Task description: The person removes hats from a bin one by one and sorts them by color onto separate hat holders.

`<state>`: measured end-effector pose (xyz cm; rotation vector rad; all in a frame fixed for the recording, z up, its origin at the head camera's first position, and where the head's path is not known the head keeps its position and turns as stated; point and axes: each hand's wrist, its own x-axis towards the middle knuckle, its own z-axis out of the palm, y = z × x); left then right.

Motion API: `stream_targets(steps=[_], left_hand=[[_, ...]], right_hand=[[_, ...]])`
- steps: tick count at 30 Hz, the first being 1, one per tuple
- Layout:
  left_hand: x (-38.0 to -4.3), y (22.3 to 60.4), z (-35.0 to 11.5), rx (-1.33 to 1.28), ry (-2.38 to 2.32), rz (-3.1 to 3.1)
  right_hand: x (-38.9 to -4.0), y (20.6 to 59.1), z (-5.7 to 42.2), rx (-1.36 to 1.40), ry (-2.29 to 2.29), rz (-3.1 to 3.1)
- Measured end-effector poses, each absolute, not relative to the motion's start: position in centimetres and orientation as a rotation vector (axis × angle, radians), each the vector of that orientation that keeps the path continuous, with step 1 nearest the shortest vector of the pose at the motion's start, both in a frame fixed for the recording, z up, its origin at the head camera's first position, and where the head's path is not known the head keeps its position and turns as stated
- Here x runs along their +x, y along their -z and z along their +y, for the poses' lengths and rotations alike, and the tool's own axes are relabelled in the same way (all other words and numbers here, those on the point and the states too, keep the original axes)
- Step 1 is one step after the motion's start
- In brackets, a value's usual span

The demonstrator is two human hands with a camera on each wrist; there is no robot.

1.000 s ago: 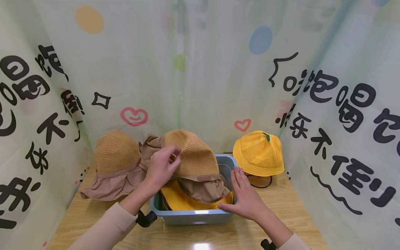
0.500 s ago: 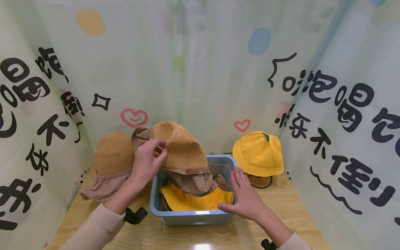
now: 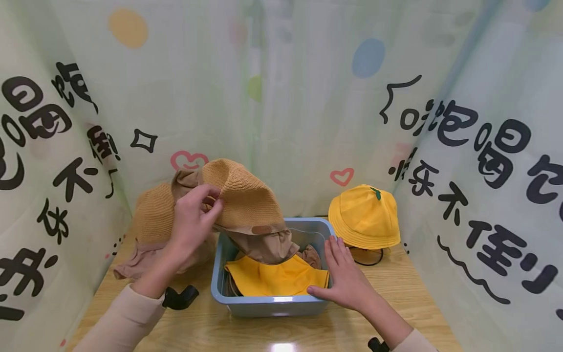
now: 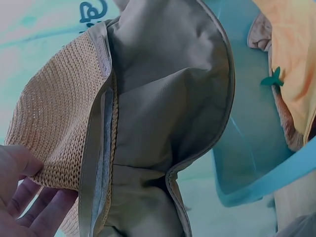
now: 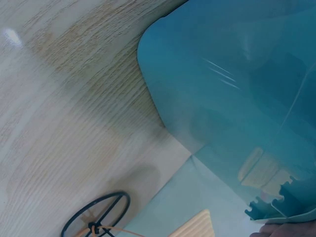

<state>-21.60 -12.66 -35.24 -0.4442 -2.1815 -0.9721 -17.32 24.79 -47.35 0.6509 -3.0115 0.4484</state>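
- The straw hat (image 3: 252, 200) is held above the left part of the blue basin (image 3: 272, 310), its crown pinched between the thumb and fingers of the left hand (image 3: 193, 220).
- The soft brown brim (image 3: 264, 247) droops in front of the yellow hat (image 3: 277, 278); whether the two touch cannot be told.
- The grip of the right hand (image 3: 343, 274) is spread wide — nothing is grasped, and the palm and fingers are laid along the basin's right side, with the thumb at the front rim.
- For good handling, the pinch is best left light, so that the woven crown is not creased further; the loose brim is best raised clear of the rim, where it could be snagged.
- The basin is best steadied by even pressure, since it could be slid along the bench (image 3: 246, 337).
- Inside the basin, the yellow hat is bordered by a brown ruffled piece (image 3: 311, 256); a green leaf (image 4: 273, 79) is shown on it in the left wrist view.
- Outside the basin, another straw hat (image 3: 154, 215) is seen at the left — partly hidden by the left arm — and another yellow hat (image 3: 362, 215) at the right.
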Motion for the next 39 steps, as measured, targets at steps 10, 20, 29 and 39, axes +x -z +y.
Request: stream_targets(steps=[10,20,29,39], left_hand=[[-21.5,33.8,-15.2,-0.413,1.002,-2.114],[-21.2,32.5,-17.7,-0.343,0.983,-2.103],[-21.0,32.0,-19.9,-0.303,0.993,-2.046],[-20.9,31.4,-22.1,-0.231,0.935,-2.022]], right_hand=[[-17.5,47.6,24.8,0.651,-0.439,-3.004],[-17.4,47.5,24.8,0.645,-0.431,-3.0],[-17.5,47.3,24.8,0.65,-0.427,-3.0],[-17.3,47.3,24.7,0.648,-0.451,-3.006]])
